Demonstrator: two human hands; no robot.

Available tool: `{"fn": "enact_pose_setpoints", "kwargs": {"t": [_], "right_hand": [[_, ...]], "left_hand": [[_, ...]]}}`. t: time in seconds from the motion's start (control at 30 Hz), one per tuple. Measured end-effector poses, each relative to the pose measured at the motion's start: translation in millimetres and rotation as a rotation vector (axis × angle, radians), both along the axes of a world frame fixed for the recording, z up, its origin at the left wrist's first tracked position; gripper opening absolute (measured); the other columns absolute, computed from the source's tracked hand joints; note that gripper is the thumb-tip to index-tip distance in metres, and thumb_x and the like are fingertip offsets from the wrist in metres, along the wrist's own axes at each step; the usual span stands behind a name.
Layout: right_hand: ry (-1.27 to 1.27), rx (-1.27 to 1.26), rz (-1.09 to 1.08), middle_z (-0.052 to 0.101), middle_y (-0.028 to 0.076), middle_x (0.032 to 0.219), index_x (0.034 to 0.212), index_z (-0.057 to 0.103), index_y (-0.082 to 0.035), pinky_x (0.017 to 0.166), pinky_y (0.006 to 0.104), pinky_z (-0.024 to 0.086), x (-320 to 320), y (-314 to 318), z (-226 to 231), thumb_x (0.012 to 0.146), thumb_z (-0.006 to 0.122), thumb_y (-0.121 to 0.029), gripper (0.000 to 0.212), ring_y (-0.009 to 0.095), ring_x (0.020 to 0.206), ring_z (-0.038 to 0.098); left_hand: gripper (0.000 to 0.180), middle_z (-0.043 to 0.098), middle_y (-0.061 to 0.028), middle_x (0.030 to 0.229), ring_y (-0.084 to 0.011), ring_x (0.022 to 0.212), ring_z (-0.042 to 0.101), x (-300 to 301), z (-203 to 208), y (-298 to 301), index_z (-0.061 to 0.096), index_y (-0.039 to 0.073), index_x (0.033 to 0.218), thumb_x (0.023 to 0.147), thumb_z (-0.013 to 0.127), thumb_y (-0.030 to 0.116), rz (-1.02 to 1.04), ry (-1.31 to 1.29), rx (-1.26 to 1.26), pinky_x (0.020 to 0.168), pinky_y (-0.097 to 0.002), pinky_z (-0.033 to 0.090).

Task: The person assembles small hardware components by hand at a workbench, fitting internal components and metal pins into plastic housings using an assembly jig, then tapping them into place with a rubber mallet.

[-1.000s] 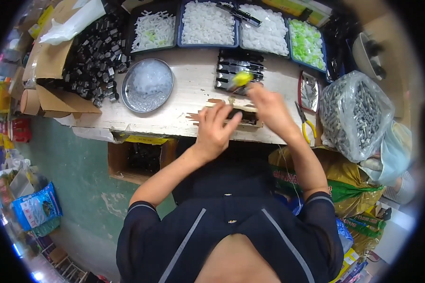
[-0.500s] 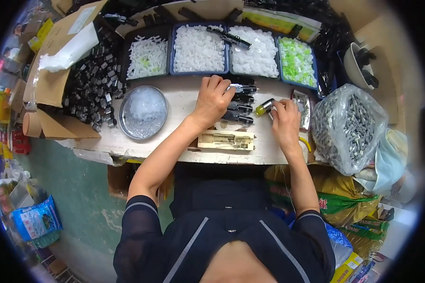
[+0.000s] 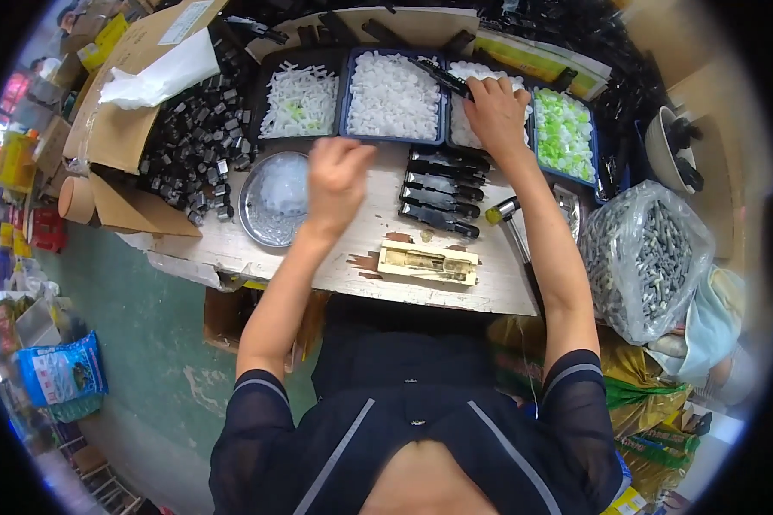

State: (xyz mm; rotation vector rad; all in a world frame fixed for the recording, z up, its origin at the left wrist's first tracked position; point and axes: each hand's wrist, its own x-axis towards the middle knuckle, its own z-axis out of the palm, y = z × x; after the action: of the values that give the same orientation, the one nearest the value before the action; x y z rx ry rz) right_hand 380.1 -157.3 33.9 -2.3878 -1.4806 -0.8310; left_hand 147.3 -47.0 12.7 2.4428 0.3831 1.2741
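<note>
Spanning a scuffed white worktop [image 3: 378, 206] with both bare forearms, I have my right hand [image 3: 496, 107] over the third of four trays [image 3: 395, 140] that stand side by side along the back edge, its fingers bent at the near end of a slim black piece [image 3: 435, 74]; whether they grip it or only meet it, I cannot tell. That black piece lies slantwise over the second and third trays, both filled with small white bits. White sticks fill the first tray, green and white bits the fourth. My left hand [image 3: 342, 176] is blurred, fingers curled inward, above the worktop just beside the right side of a round metal dish [image 3: 246, 215]; I cannot tell whether it holds anything. Between my forearms, a stack of dark, shiny cases [image 3: 442, 196] lies in rows in front of the trays. Just beside its right end is a short cylinder [image 3: 507, 209] with a yellow tip, close to my right forearm. Nearer me, by the front edge, sits a long cream block [image 3: 428, 273] with a hollow along its top. An open cardboard box [image 3: 120, 142] stands at the left end, and a clear bag [image 3: 636, 322] of grey pieces at the right end
</note>
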Motion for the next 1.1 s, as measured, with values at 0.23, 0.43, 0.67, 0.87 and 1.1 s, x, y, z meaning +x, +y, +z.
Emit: {"fn": "enact_pose_setpoints", "kwargs": {"t": [0.23,0.43,0.67,0.87,1.1], "right_hand": [[0.055,0.367,0.279,0.054,0.002,0.073,0.073,0.060,-0.010,0.071,0.0352,0.032,-33.2,-46.6,55.1,0.070,0.070,-0.020,0.015,0.020,0.076,0.050],[0.235,-0.046,0.406,0.044,0.007,0.072,0.064,0.046,-0.008,0.066,0.0362,0.031,-118.3,-112.2,83.4,0.068,0.069,-0.016,0.025,0.023,0.073,0.043],[0.398,-0.185,0.292,0.050,0.010,0.082,0.072,0.054,-0.003,0.071,0.0371,0.034,-169.0,-102.8,-15.6,0.071,0.070,-0.027,0.028,0.026,0.079,0.046],[0.429,-0.114,0.427,0.053,0.009,0.104,0.092,0.058,-0.001,0.084,0.0395,0.035,-192.5,-105.3,-23.4,0.077,0.065,-0.020,0.025,0.026,0.093,0.047],[0.294,-0.402,0.422,0.033,0.008,0.141,0.123,0.047,-0.001,0.105,0.0459,0.020,-205.6,-105.4,-27.4,0.081,0.059,-0.032,0.054,0.020,0.127,0.032]], "left_hand": [[0.010,0.059,-0.0046,0.077,-0.0125,0.066,0.054,-133.7,-6.6,46.2,0.066,0.001,0.087,0.078,0.063,0.001,0.365,-0.029,-0.307,0.060,-0.0234,0.044],[0.019,0.058,-0.0074,0.084,-0.0150,0.068,0.055,-212.9,-50.3,67.0,0.065,0.001,0.096,0.078,0.064,0.003,0.641,0.109,-0.387,0.062,-0.0257,0.045],[0.031,0.060,-0.0143,0.104,-0.0268,0.080,0.061,-180.4,-40.0,61.1,0.061,0.003,0.107,0.076,0.064,0.006,0.598,0.268,-0.342,0.072,-0.0334,0.049],[0.030,0.055,-0.0133,0.102,-0.0268,0.082,0.058,-172.6,-55.0,80.6,0.062,0.003,0.104,0.075,0.065,0.009,0.656,0.333,-0.097,0.074,-0.0346,0.047],[0.022,0.055,-0.0131,0.093,-0.0248,0.075,0.059,-181.4,-67.6,80.5,0.062,-0.001,0.095,0.074,0.065,0.006,0.627,0.216,-0.101,0.065,-0.0304,0.048]]}}
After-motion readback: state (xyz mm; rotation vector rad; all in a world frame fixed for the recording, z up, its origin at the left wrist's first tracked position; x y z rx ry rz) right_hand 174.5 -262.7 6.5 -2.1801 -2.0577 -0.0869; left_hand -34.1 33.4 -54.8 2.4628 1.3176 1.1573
